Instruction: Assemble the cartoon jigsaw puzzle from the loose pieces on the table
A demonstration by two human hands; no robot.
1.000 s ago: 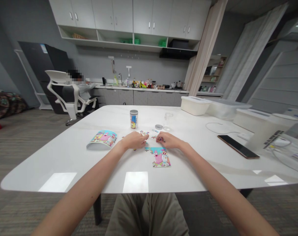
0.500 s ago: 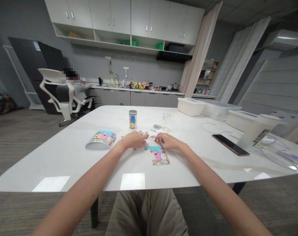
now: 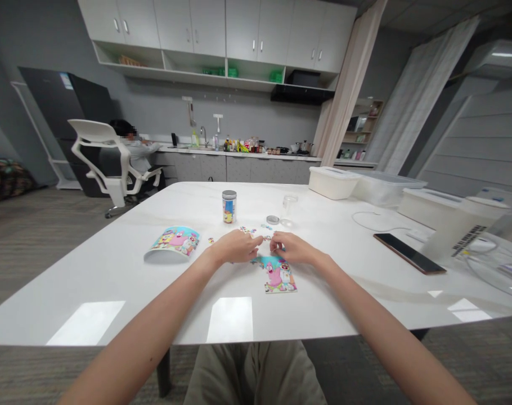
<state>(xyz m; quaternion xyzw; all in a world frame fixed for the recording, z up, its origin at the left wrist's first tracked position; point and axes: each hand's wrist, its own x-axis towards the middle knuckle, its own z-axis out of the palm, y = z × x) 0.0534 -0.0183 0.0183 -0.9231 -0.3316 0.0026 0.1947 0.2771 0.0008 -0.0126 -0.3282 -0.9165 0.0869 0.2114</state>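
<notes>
A partly joined jigsaw puzzle [image 3: 280, 277] with cartoon characters lies flat on the white table, just below my hands. My left hand [image 3: 237, 246] is over its upper left side, index finger stretched toward some loose pieces and thumb apart from it. Above the puzzle's top edge, my right hand [image 3: 293, 247] has its fingertips pinched together; whatever they hold is hidden. Loose jigsaw pieces [image 3: 248, 230] lie beyond the hands, and a single piece [image 3: 211, 240] is left of my left hand. A curved picture sheet [image 3: 176, 242] with the same characters stands arched farther left.
Behind the pieces stand a lidded picture jar [image 3: 229, 207], a clear jar [image 3: 288, 211] and a metal lid [image 3: 272, 220]. On the right are a phone [image 3: 409, 253], a tilted cup [image 3: 465, 228], cables and white storage boxes [image 3: 332, 184]. A person sits at the far left.
My left index finger has stretched out to the right, closer to my right fingertips. The view has tilted and shifted slightly; the puzzle and jars stay in place on the table.
</notes>
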